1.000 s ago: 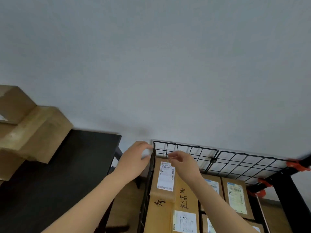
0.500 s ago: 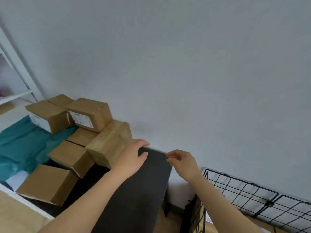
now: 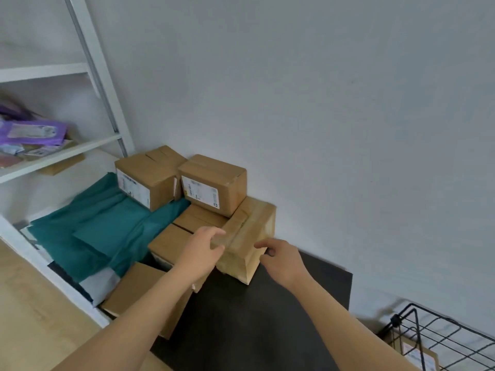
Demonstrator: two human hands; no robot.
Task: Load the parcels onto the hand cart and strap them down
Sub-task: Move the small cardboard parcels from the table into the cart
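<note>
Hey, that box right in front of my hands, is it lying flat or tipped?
Tipped. The box leans up against the other boxes behind it, with its near lower edge down on the black table.

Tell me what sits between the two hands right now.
The near end of the tilted cardboard parcel lies between the left hand and the right hand, over the black table, as the head view shows.

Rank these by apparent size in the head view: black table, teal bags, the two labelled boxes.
1. black table
2. teal bags
3. left labelled box and right labelled box: they look alike, so unranked.
</note>
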